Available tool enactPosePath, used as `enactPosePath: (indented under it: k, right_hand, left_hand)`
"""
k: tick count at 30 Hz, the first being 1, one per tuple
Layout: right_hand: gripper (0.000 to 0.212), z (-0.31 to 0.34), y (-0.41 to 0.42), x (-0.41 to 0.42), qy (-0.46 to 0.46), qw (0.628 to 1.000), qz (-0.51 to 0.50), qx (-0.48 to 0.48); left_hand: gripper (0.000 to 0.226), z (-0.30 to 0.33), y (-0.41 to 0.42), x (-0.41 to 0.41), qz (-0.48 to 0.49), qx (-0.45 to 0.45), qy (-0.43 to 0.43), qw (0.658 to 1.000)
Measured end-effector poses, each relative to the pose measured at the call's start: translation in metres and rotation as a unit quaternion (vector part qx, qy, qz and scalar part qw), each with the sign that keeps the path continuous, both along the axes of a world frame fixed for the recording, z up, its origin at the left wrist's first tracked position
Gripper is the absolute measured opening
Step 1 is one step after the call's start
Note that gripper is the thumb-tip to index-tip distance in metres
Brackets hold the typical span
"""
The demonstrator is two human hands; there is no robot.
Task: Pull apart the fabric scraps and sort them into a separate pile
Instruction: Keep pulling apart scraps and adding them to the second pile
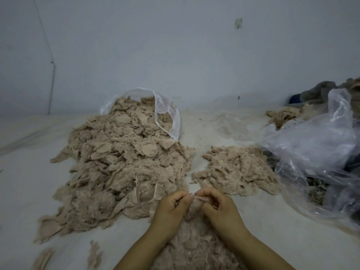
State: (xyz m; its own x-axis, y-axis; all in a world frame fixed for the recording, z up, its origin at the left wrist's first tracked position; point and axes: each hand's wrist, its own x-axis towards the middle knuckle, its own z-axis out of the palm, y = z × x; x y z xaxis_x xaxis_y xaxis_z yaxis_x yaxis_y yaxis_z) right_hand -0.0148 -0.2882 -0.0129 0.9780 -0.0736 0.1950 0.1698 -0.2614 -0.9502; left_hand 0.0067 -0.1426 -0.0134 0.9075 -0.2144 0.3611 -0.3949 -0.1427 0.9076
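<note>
Nearest the lens, fuzzy beige fabric point(196, 250) heaped between two bare forearms. Just beyond, left hand point(171, 207) and right hand point(220, 206) side by side, fingers of both curled and pinching one small tuft of scrap point(194, 206) held between them, thumb tips almost touching over it. Two loose scraps point(93, 254) off to the left on the pale sheet, apart from the rest.

Farther out on the left, large pile of scraps point(120, 168): pinkish-beige, thin, torn at the edges, some pieces flat and smooth, others frayed to fluff, spilling forward from the mouth of a clear plastic bag point(165, 117) lying on its side. To the right of it, parted by a bare strip of sheet, smaller separate pile point(235, 170) of the same material, lower and flatter, just beyond the right hand.

Right edge taken up by crumpled clear plastic sheeting point(315, 145), darker material dimly visible through it, and more tan and grey cloth point(282, 115) heaped behind.

Underneath everything, off-white covering point(39, 172), dusted with lint and faintly creased. At the back, plain pale blue-grey wall point(175, 55), one small scuffed mark high up, thin cord point(51, 80) running down its left side. Dim, cool light throughout.
</note>
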Motion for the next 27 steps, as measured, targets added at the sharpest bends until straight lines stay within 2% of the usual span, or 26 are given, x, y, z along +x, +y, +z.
enactPosePath:
  k: [3,5,10,12,18,20,22,27]
  right_hand:
    - [0.007,-0.0009,0.0019,-0.0009,-0.007,1.0,0.015,0.015]
    - [0.008,-0.0001,0.0012,0.0003,-0.014,1.0,0.007,0.022]
    - [0.011,-0.0006,-0.0004,0.0022,0.002,0.988,0.009,0.156]
    - [0.013,-0.0017,0.0006,0.003,0.006,0.988,0.003,0.152]
    - [0.017,-0.001,0.0027,0.0018,-0.03,0.998,-0.024,0.05]
    - [0.003,-0.0013,0.0028,0.0013,-0.012,0.998,-0.014,0.055]
    - [0.021,-0.0026,0.0023,0.001,0.003,0.999,-0.009,0.042]
    - [0.016,-0.001,0.0019,-0.0005,-0.024,0.998,0.001,0.06]
  left_hand:
    - [0.029,0.0028,0.0011,-0.002,0.007,-0.014,0.002,1.0]
    - [0.03,0.0058,0.0011,-0.0034,0.006,0.0,0.005,1.0]
    - [0.017,0.0055,-0.0006,-0.0049,-0.022,0.041,0.029,0.999]
    - [0.018,0.0038,-0.0008,-0.0044,-0.031,0.044,0.023,0.998]
    - [0.03,0.0052,-0.0007,-0.0049,-0.023,0.007,0.028,0.999]
    - [0.027,0.0052,-0.0009,-0.0047,-0.02,-0.002,0.024,1.0]
    - [0.023,0.0047,-0.0007,-0.0036,-0.012,-0.017,0.026,0.999]
    - [0.024,0.0029,0.0016,-0.0021,-0.005,-0.022,0.033,0.999]
